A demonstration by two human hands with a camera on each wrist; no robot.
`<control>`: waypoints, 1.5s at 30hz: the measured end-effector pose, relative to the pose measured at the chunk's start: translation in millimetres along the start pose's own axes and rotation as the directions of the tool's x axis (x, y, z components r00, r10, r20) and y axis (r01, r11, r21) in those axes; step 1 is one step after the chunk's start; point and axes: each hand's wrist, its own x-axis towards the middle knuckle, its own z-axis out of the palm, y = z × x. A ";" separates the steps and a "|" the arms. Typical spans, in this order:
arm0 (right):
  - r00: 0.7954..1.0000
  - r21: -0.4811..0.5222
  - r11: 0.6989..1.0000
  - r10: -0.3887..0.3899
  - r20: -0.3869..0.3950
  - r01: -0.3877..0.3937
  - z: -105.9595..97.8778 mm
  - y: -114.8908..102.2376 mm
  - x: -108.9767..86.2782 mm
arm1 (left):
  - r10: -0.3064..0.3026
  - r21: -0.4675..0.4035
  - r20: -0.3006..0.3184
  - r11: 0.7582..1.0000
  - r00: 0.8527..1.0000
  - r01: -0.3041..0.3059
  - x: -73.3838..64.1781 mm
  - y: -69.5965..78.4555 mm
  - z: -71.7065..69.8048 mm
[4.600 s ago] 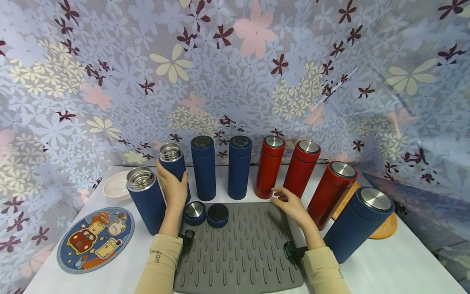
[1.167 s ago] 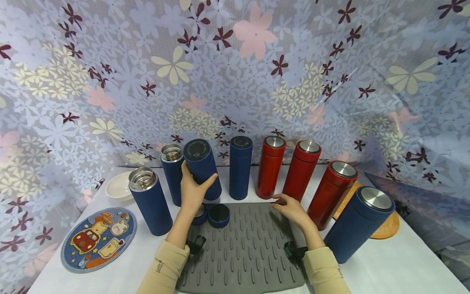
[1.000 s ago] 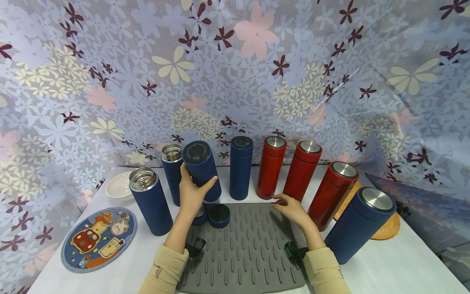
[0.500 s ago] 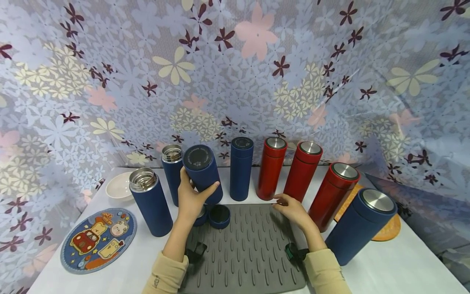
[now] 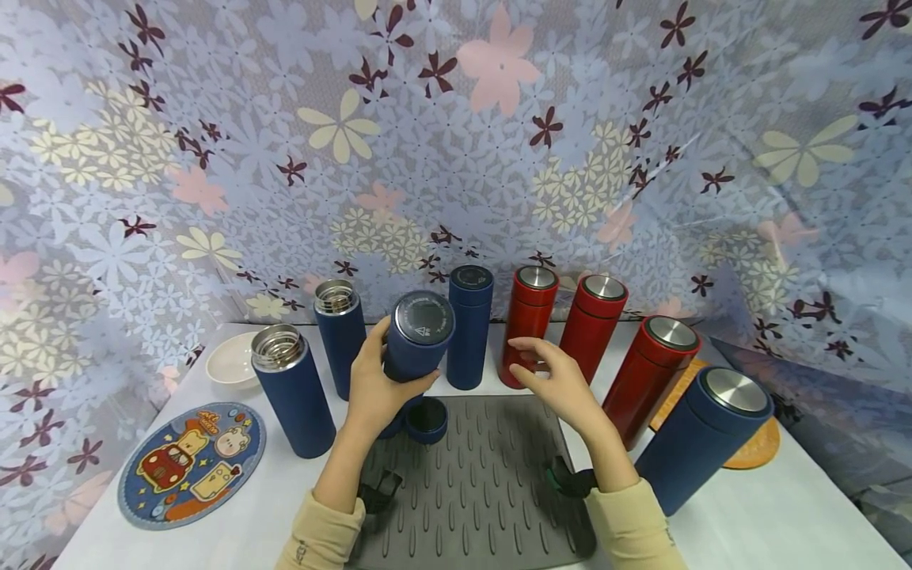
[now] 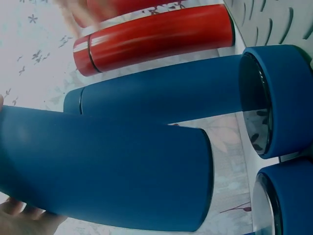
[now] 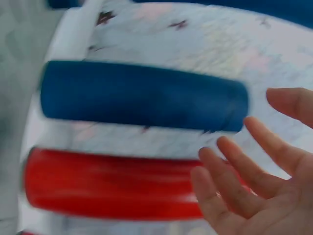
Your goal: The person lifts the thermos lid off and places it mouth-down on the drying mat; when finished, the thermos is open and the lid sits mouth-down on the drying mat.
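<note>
A capped blue thermos (image 5: 415, 360) is raised off the table in my left hand (image 5: 374, 388), its dark round cap tilted toward me. The left wrist view shows the body of that thermos (image 6: 107, 166) with fingertips (image 6: 32, 219) under it. My right hand (image 5: 563, 388) hovers near the red thermoses (image 5: 522, 348), its fingers spread and slightly bent, holding nothing. In the right wrist view the right hand (image 7: 266, 183) overlaps a red thermos (image 7: 107, 186) and lies near the top of a standing blue thermos (image 7: 142, 95).
Two uncapped blue thermoses (image 5: 295, 404) stand at left; two blue lids (image 5: 427, 420) lie on the grey ridged mat (image 5: 484, 483). A large blue thermos (image 5: 701, 443) stands at right before an orange board (image 5: 755, 443). A white bowl (image 5: 229, 360) and round cartoon mat (image 5: 192, 467) are at left.
My left hand let go of an uncapped thermos, took hold of the capped blue one and carried it up and right. Just now my right hand lifted and moved left.
</note>
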 end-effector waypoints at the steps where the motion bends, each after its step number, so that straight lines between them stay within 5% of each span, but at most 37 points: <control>1: 1.000 0.022 1.000 -0.022 -0.015 0.023 -0.7 -6.7 -1.4 | -0.005 0.015 0.012 1.000 1.000 0.005 -0.9 1.4 0.1; 9: 0.978 0.086 0.978 -0.181 -0.106 0.191 -3.0 -39.3 -17.5 | 0.044 0.089 0.097 0.995 0.994 -0.053 -4.0 11.0 4.4; 17: 0.985 0.107 0.983 -0.139 -0.099 0.150 -3.9 -49.3 -25.4 | 0.157 0.187 0.171 0.964 0.973 -0.188 -8.6 12.9 12.5; 21: 0.992 0.063 0.991 -0.111 -0.066 0.115 -2.6 -50.8 -27.3 | 0.215 0.319 0.201 0.908 0.956 -0.272 -11.0 12.4 17.5; 27: 0.998 -0.072 0.997 -0.041 -0.049 0.037 1.5 -52.1 -27.8 | 0.317 0.479 0.251 0.781 0.915 -0.402 -12.3 10.1 22.5; 30: 0.999 -0.083 0.997 -0.011 -0.039 0.008 3.0 -52.2 -27.6 | 0.326 0.505 0.275 0.752 0.905 -0.424 -12.6 9.7 23.2; 35: 0.999 -0.062 0.998 -0.024 -0.044 0.021 2.3 -50.0 -26.9 | 0.310 0.493 0.308 0.757 0.899 -0.430 -13.5 8.8 23.0; 45: 0.960 0.014 0.961 -0.276 -0.052 0.277 -0.6 -40.9 -23.0 | 0.352 0.369 0.325 0.807 0.878 -0.461 -12.7 6.8 18.9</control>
